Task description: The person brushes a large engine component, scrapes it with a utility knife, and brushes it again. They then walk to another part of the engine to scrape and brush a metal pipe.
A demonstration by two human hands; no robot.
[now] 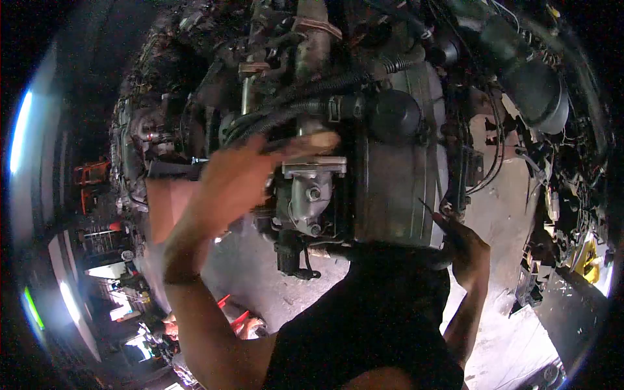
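Observation:
In the head view my left hand (pixel 237 172) reaches over the engine, blurred by motion, with its fingers stretched out toward a metal pipe. The fingertips are just above the flat flange of a grey metal housing (pixel 309 198). Beside it runs a long, ribbed engine cover (pixel 396 188) with a round black cap (pixel 394 113) at its far end. At the cover's near right corner, my right hand (pixel 471 253) is closed around a thin, dark, pointed tool (pixel 435 216). The tool's tip points up and left over the cover's edge.
Black corrugated hoses (pixel 312 91) cross the engine beyond my left hand. A black connector-like part (pixel 289 257) hangs below the housing. Cables and brackets (pixel 494 162) line the right side. Pale floor (pixel 273 296) shows below, with red items (pixel 244 322) near my left arm.

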